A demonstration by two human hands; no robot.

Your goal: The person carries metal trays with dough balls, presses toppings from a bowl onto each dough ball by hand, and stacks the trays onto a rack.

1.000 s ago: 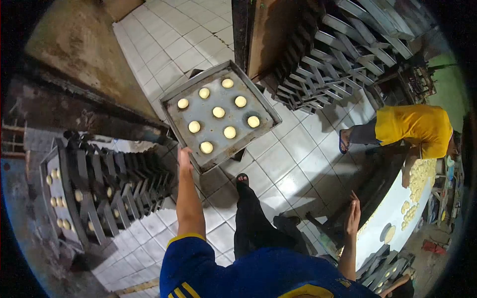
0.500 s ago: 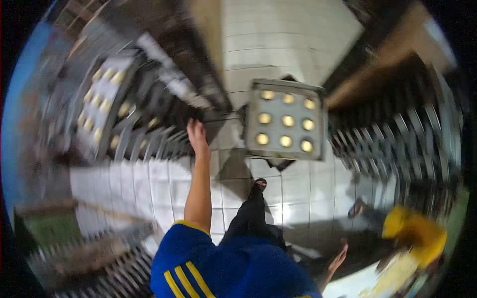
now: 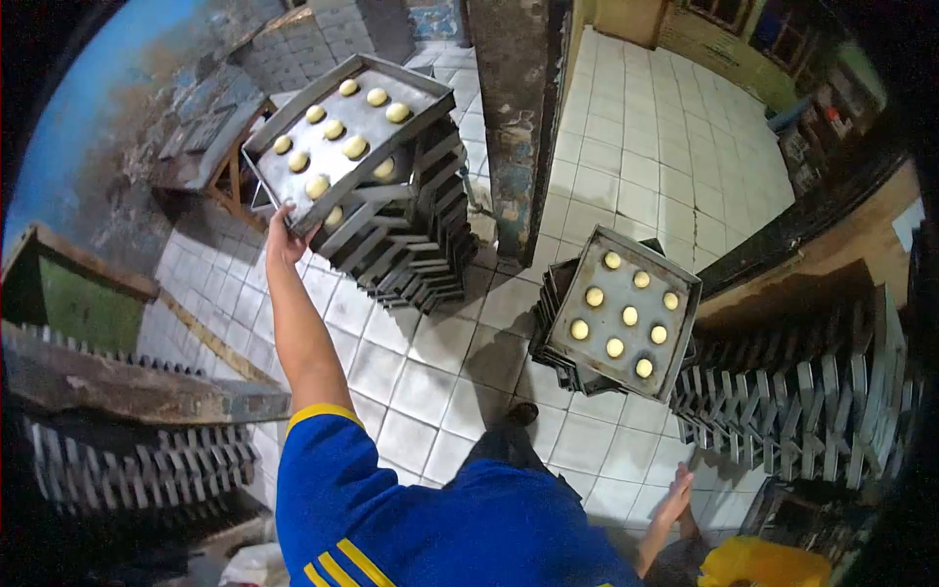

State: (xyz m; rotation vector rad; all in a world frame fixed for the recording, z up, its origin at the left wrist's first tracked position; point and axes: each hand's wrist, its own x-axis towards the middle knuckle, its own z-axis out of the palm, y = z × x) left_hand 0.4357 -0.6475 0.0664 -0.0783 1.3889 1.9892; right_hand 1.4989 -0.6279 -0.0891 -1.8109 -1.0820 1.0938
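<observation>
My left hand [image 3: 286,241] is closed on the near corner of a metal baking tray [image 3: 400,140]. Rows of pale round dough balls [image 3: 334,129] sit on this tray, which tops a tall stack of trays [image 3: 416,245] set crosswise. Low on the right, my right hand [image 3: 671,501] is out to the side, fingers stretched, holding nothing. Ahead and to the right of my body, a second baking tray [image 3: 601,323] with several dough balls [image 3: 630,316] tops another stack.
More stacked trays stand at the right [image 3: 792,416] and lower left [image 3: 137,460]. A person in a yellow garment [image 3: 763,564] is close by my right hand. Beyond the left stack rises a worn pillar [image 3: 518,127]. White tiles cover the floor [image 3: 401,411].
My left hand has gone from hanging apart beside the left stack to gripping its top tray. The view has turned left, so the tray stacks appear farther right.
</observation>
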